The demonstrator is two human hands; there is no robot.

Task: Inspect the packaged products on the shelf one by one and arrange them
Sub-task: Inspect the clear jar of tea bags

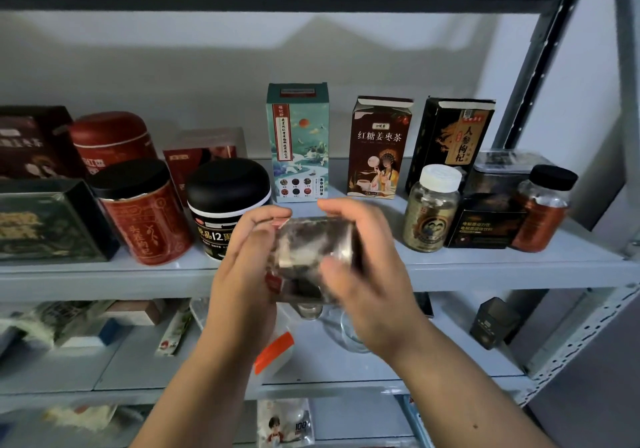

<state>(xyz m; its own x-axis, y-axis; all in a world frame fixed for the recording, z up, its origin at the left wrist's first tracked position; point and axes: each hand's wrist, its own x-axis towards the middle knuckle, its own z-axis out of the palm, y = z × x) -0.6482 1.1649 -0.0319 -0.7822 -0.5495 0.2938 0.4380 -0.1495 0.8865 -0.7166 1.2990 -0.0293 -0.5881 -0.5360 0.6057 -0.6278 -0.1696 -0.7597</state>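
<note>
Both my hands hold a clear plastic package (308,250) with dark contents, lifted just in front of the shelf's front edge (485,267). My left hand (247,274) grips its left end with fingers curled over the top. Its right end sits in my right hand (363,267), thumb on the front face. The package is blurred. Behind it on the shelf stand a teal tea box (298,143), a brown tea box (379,146) and a black box (450,136).
Left on the shelf: a black-lidded white jar (225,198), a red jar (145,212), a red tin (110,139), a dark green box (52,222). Right: a white-capped bottle (431,208), a small black box (485,222), a red-filled jar (542,208). The lower shelf holds packets and glassware.
</note>
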